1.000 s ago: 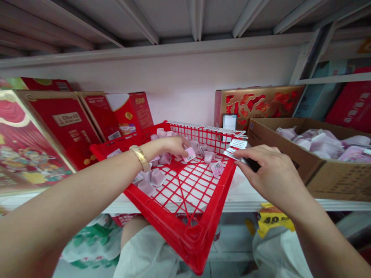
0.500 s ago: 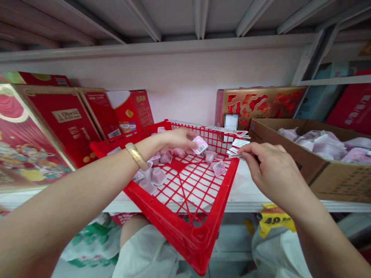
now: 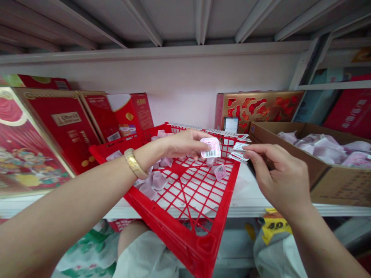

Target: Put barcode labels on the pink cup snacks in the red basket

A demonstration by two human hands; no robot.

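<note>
Left hand pinches pink packet; right hand pinches labels.

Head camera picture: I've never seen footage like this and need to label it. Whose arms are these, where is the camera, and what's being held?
No machine here: a person wears the camera on their head, so both arms are their own. The left hand holds up a small pink packet with a barcode label. The right hand pinches a strip of white stickers. Below sits a red plastic crate on a white shelf, with more pink packets inside. A cardboard box stands to the right, red gift boxes to the left.
</note>
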